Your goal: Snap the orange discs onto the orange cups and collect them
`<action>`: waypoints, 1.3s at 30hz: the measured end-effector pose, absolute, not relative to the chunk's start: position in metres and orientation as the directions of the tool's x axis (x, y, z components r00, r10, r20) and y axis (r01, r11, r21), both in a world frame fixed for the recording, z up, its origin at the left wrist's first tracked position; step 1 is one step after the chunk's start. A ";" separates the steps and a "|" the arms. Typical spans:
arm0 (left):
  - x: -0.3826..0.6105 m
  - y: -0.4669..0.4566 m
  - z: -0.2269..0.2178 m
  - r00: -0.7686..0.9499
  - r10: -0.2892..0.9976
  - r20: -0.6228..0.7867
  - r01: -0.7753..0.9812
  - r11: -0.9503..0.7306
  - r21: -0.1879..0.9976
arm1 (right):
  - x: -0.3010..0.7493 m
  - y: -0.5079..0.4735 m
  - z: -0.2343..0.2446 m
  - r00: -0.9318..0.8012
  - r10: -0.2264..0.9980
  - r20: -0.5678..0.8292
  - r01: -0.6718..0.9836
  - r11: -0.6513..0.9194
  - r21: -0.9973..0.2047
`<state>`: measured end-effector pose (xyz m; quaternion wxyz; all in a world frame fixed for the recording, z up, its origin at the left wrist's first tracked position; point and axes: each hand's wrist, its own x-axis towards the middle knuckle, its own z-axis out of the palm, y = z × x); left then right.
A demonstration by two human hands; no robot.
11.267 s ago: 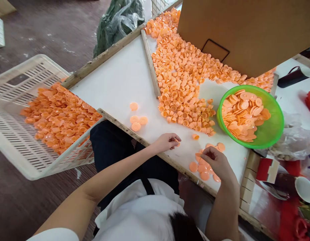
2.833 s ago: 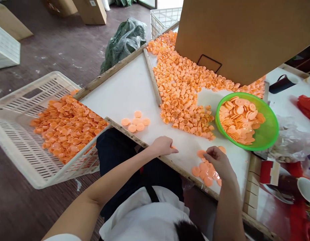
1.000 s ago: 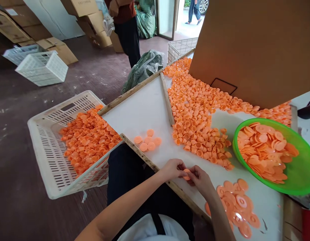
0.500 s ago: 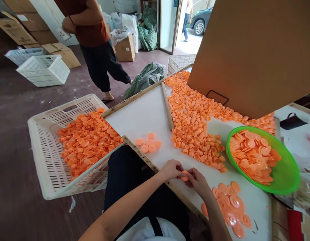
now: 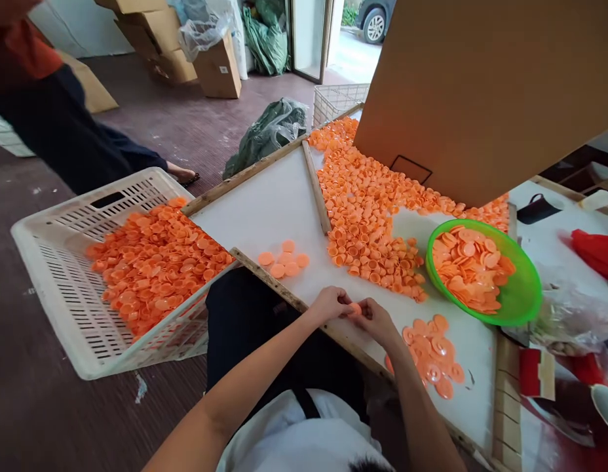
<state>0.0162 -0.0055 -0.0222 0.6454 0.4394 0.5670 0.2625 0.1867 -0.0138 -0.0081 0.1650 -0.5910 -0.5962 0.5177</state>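
Between the fingertips of my left hand (image 5: 333,304) and my right hand (image 5: 376,319) is a small round orange plastic piece (image 5: 354,309), pinched from both sides above the white table's front edge. Ahead lies a spread of small orange cups (image 5: 367,216). Flat orange discs (image 5: 434,351) lie in a loose pile beside my right forearm. A green bowl (image 5: 517,288) holds more orange discs (image 5: 468,262). To the left, a few orange round pieces (image 5: 284,259) sit apart on the white surface.
A white plastic crate (image 5: 53,282) with many orange pieces stands at my left, against the table's wooden edge strip (image 5: 269,282). A large cardboard sheet (image 5: 481,92) rises behind the cups. A person (image 5: 73,124) is beyond the crate. Plastic bags (image 5: 574,321) lie at right.
My view has shifted, so the table things appear higher and further left. The person has moved left and nearer the crate. Both hands keep hold of the orange piece.
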 end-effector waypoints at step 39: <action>-0.015 0.068 0.001 0.132 0.990 0.038 0.919 -0.137 0.370 | 0.371 -0.003 -0.018 0.517 0.849 -0.105 0.718 -0.498 -0.487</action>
